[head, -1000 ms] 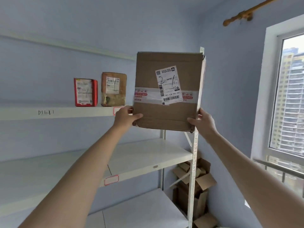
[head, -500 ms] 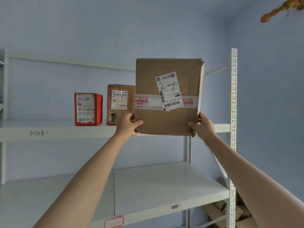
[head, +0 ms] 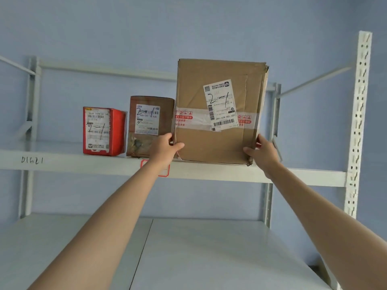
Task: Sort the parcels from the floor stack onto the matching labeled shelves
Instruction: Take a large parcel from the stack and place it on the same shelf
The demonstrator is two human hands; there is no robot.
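Note:
A tall brown cardboard parcel (head: 217,114) with a white label marked "2-1" stands upright at the front edge of the upper shelf (head: 293,174). My left hand (head: 164,147) grips its lower left corner, thumb on the front face. My right hand (head: 262,152) grips its lower right corner. To its left on the same shelf stand a smaller brown parcel (head: 148,120) and a red parcel (head: 103,130), both marked "2-1". A red-framed tag (head: 165,173) on the shelf edge is partly hidden by my left wrist.
The shelf edge bears the handwriting "D1621" (head: 32,160) at the left. A white perforated upright (head: 359,122) stands at the right. A lower white shelf (head: 188,248) spreads below my arms. Blue wall lies behind.
The parcel has gone from held in front of the shelf edge to resting on the upper shelf beside the brown parcel. The view has turned left and closer; both hands kept their grip.

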